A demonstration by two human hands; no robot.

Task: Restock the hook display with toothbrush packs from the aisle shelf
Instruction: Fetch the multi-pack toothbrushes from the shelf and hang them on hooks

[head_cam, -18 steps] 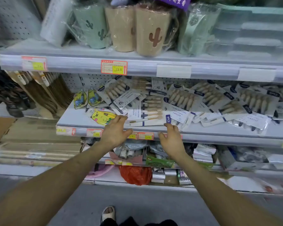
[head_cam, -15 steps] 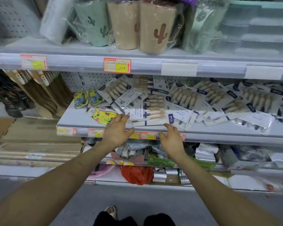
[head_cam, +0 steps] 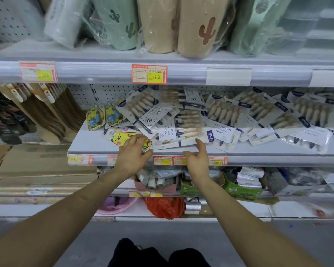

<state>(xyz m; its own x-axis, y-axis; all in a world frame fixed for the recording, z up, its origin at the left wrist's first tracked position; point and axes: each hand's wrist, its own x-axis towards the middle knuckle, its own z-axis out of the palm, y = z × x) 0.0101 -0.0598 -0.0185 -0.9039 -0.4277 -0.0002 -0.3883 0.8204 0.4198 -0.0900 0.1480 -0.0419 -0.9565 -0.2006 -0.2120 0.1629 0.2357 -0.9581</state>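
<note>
Two bare hands are reaching to the front of the middle shelf (head_cam: 89, 145). Left hand (head_cam: 132, 157) is lying palm down with fingers loosely spread. Its fingertips are resting on a yellow cartoon pack (head_cam: 120, 137) at the shelf's front edge, thumb sticking out to the right, gripping nothing. Right hand (head_cam: 198, 158) is touching the front edge of a white 6PCS toothbrush pack (head_cam: 181, 143) with its index fingertip. Its thumb is pointing left along the shelf lip and the other fingers are loosely bent, no pinch showing. That white pack is lying flat, frontmost in a messy pile of toothbrush packs (head_cam: 228, 114) overlapping across the shelf to the right. Orange-and-yellow price tags (head_cam: 163, 160) are sitting on the shelf lip between the hands. White pegboard (head_cam: 104, 93) is backing the shelf. Above, wrapped cactus cups (head_cam: 199, 29) are standing on the upper shelf (head_cam: 104, 54), with a 12.8 price label (head_cam: 149, 74) on its lip. Below, a red bag (head_cam: 164, 207) is lying on a lower shelf.
</note>
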